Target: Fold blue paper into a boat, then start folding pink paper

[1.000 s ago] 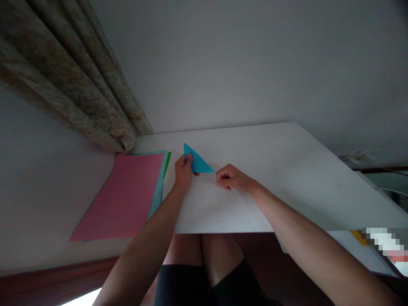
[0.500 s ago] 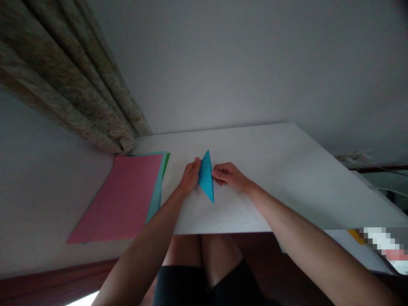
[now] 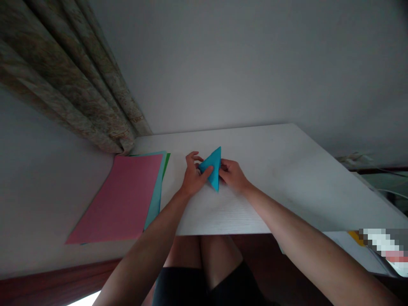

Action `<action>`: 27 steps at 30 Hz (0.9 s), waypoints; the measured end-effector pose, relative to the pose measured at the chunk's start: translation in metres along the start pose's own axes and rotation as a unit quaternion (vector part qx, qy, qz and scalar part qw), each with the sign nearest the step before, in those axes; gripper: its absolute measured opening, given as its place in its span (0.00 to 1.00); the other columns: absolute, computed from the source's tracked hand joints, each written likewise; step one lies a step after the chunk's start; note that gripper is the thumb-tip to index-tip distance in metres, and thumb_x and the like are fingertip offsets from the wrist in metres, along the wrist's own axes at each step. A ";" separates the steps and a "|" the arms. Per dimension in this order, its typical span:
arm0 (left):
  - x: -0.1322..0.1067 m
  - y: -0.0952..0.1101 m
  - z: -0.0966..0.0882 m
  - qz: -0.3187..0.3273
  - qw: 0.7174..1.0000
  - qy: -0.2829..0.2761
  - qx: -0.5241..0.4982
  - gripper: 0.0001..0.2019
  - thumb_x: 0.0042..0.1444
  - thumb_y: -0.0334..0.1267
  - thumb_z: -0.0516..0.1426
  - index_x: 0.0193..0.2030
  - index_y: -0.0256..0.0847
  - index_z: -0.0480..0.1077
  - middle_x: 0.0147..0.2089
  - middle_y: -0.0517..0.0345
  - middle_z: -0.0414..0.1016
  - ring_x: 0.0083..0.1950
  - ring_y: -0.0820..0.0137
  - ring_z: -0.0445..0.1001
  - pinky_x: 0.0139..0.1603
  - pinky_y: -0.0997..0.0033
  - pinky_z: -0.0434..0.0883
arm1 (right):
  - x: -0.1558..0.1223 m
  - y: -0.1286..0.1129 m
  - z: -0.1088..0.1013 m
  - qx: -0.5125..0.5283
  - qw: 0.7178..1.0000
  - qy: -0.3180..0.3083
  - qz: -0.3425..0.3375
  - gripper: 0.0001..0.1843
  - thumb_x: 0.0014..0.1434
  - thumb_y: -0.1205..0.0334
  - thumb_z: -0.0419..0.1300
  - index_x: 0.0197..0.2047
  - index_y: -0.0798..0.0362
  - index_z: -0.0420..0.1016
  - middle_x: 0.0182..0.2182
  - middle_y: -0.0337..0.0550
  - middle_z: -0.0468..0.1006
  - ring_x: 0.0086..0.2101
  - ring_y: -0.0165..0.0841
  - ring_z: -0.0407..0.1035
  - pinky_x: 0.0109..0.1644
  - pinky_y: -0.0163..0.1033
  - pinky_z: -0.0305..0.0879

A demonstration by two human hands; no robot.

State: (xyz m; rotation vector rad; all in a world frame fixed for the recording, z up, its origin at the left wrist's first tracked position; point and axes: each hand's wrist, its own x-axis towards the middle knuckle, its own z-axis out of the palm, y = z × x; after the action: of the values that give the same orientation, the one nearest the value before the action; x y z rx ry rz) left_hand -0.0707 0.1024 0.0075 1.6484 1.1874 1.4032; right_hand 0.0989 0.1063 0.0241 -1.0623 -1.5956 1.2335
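Paper (image 3: 215, 162): bright blue, folded triangle, long edge toward right hand (image 3: 234, 174).

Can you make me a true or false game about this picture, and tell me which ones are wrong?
1. The left hand and the right hand are both at the blue paper. True.
2. The blue paper is round. False: it looks pointy, like a triangle.
3. A stack of coloured sheets lies to the left of both hands. True.
4. The top sheet of that stack is yellow. False: it is pink.
5. A patterned curtain hangs on the left side. True.
6. Both thumbs are tucked under the stack. False: the left thumb lies on the blue paper.
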 end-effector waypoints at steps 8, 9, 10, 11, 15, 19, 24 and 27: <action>-0.005 0.004 0.001 0.164 0.976 -0.060 0.129 0.26 0.52 0.44 0.66 0.55 0.47 0.62 0.55 0.51 0.58 0.50 0.65 0.67 0.40 0.67 0.72 | 0.001 0.002 -0.007 -0.137 0.974 0.171 -0.063 0.06 0.51 0.59 0.59 0.26 0.50 0.67 0.16 0.35 0.70 0.17 0.31 0.67 0.23 0.35 0.60; -0.005 0.003 0.002 0.173 0.975 -0.072 0.122 0.28 0.51 0.43 0.66 0.56 0.47 0.60 0.56 0.50 0.58 0.51 0.63 0.67 0.41 0.66 0.72 | 0.000 0.000 -0.006 -0.161 0.969 0.170 -0.080 0.05 0.51 0.60 0.59 0.27 0.50 0.67 0.16 0.35 0.71 0.18 0.32 0.67 0.24 0.35 0.60; -0.006 0.001 0.003 0.181 0.974 -0.079 0.113 0.29 0.51 0.42 0.65 0.57 0.47 0.58 0.57 0.48 0.58 0.52 0.62 0.68 0.41 0.65 0.73 | -0.002 -0.002 -0.005 -0.183 0.964 0.167 -0.100 0.04 0.52 0.59 0.59 0.28 0.50 0.68 0.18 0.36 0.72 0.19 0.32 0.68 0.25 0.35 0.60; -0.006 -0.001 0.004 0.186 0.974 -0.082 0.102 0.30 0.52 0.40 0.64 0.58 0.46 0.56 0.58 0.47 0.59 0.53 0.62 0.68 0.42 0.64 0.73 | -0.003 -0.004 -0.004 -0.203 0.958 0.162 -0.120 0.04 0.52 0.59 0.59 0.30 0.50 0.69 0.19 0.36 0.73 0.21 0.32 0.69 0.27 0.36 0.61; -0.006 -0.002 0.005 0.170 0.979 -0.080 0.080 0.30 0.53 0.33 0.59 0.61 0.42 0.52 0.57 0.43 0.65 0.55 0.59 0.71 0.49 0.58 0.74 | -0.008 -0.009 0.001 -0.277 0.941 0.126 -0.144 0.07 0.54 0.58 0.59 0.37 0.50 0.72 0.27 0.41 0.79 0.28 0.36 0.73 0.34 0.38 0.63; -0.008 0.007 0.002 0.130 0.985 -0.107 0.048 0.32 0.53 0.34 0.59 0.63 0.42 0.52 0.60 0.41 0.69 0.57 0.59 0.74 0.55 0.57 0.73 | -0.011 -0.009 0.002 -0.341 0.927 0.074 -0.140 0.11 0.54 0.60 0.58 0.42 0.50 0.72 0.29 0.42 0.80 0.27 0.36 0.72 0.35 0.38 0.63; -0.009 0.015 -0.007 0.078 0.991 -0.098 0.055 0.32 0.51 0.40 0.62 0.62 0.43 0.57 0.53 0.47 0.78 0.49 0.61 0.78 0.48 0.64 0.74 | -0.012 -0.010 0.002 -0.387 0.905 0.059 -0.163 0.17 0.53 0.61 0.58 0.47 0.52 0.73 0.28 0.43 0.81 0.27 0.36 0.72 0.35 0.38 0.63; -0.008 0.015 -0.008 0.068 0.992 -0.059 0.086 0.31 0.51 0.35 0.60 0.63 0.42 0.58 0.47 0.51 0.80 0.39 0.66 0.78 0.40 0.69 0.73 | -0.012 -0.012 0.001 -0.398 0.902 0.104 -0.134 0.18 0.54 0.61 0.57 0.49 0.54 0.74 0.31 0.46 0.82 0.27 0.37 0.73 0.34 0.39 0.64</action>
State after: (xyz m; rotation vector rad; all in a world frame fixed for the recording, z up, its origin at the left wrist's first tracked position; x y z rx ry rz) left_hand -0.0759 0.0892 0.0194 1.9363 1.1747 1.2929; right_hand 0.0996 0.0927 0.0338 -1.3375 -2.0355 0.2357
